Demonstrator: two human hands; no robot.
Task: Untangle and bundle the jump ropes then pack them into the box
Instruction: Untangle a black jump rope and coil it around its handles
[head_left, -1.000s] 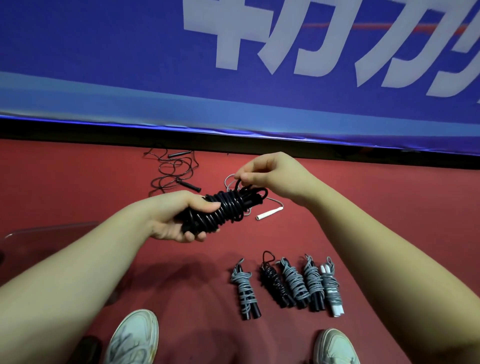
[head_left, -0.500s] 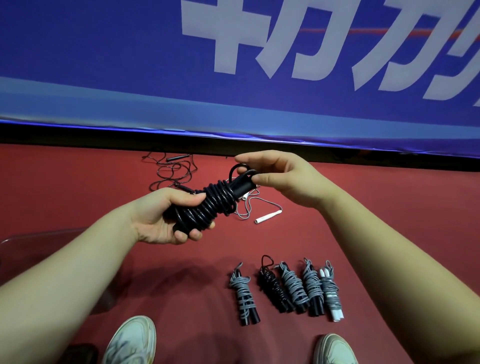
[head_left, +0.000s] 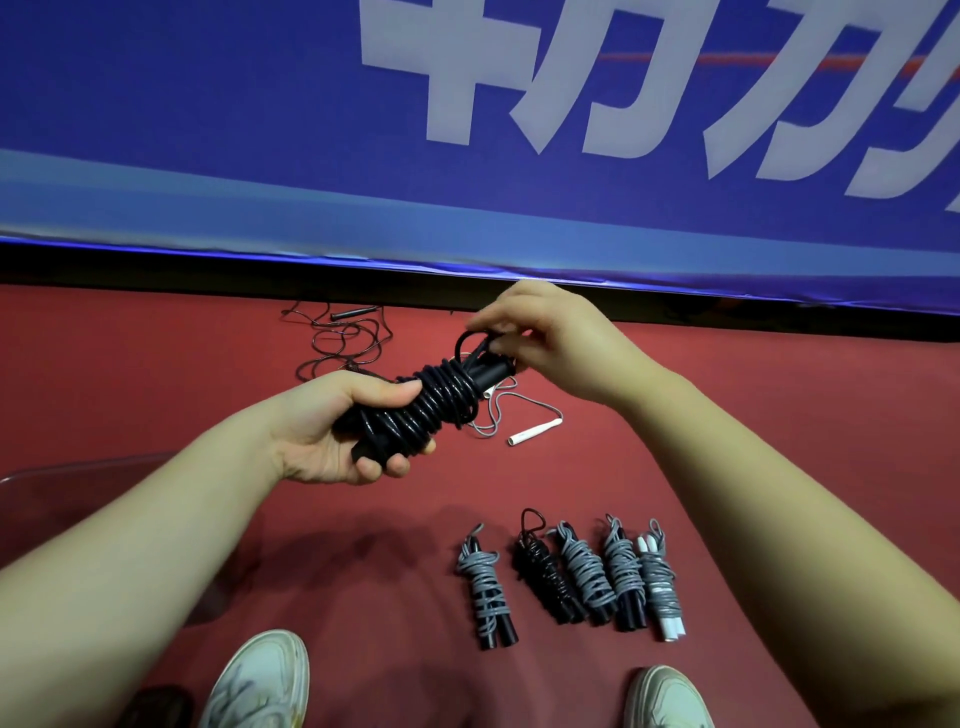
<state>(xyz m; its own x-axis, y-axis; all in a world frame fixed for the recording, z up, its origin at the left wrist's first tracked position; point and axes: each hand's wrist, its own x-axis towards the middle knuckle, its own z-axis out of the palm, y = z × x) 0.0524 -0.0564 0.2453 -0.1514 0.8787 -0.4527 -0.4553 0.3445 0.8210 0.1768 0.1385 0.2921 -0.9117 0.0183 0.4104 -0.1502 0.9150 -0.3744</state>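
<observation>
My left hand (head_left: 337, 431) grips the lower end of a black jump rope bundle (head_left: 436, 400), wound tightly around its handles and held tilted above the red floor. My right hand (head_left: 545, 338) pinches the rope's loop end at the top of the bundle. Several finished bundles (head_left: 571, 577) lie in a row on the floor below, grey ones and a black one. A loose black rope (head_left: 348, 338) lies tangled further back. Behind the held bundle, a loose grey rope with a white handle (head_left: 530, 428) rests on the floor.
A clear plastic box (head_left: 78, 467) sits at the left edge, partly behind my left arm. A blue banner (head_left: 467, 156) with white lettering stands along the back. My two white shoes (head_left: 260, 680) show at the bottom.
Both hands have lifted the black bundle slightly higher. My right hand has shifted its fingers around the loop at the bundle's top end.
</observation>
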